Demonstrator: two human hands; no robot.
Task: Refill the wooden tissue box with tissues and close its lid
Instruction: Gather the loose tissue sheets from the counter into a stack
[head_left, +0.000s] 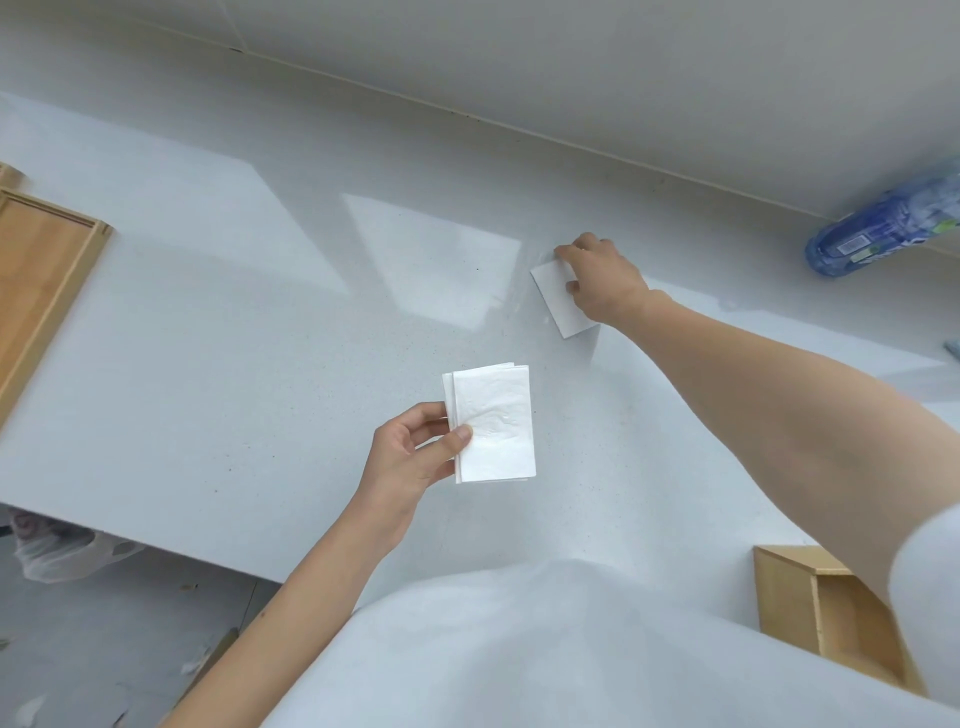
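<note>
A wooden lid lies flat at the left edge of the pale speckled counter. Below the counter's near edge, a plastic bag sits on the floor. The left hand grips a stack of folded tissues, thumb on top, above the counter centre. The right hand presses down on a single tissue lying flat on the counter, fingers curled over its far edge. The open wooden box stands at the lower right, partly hidden by the right arm. A blue bottle lies against the wall at far right.
</note>
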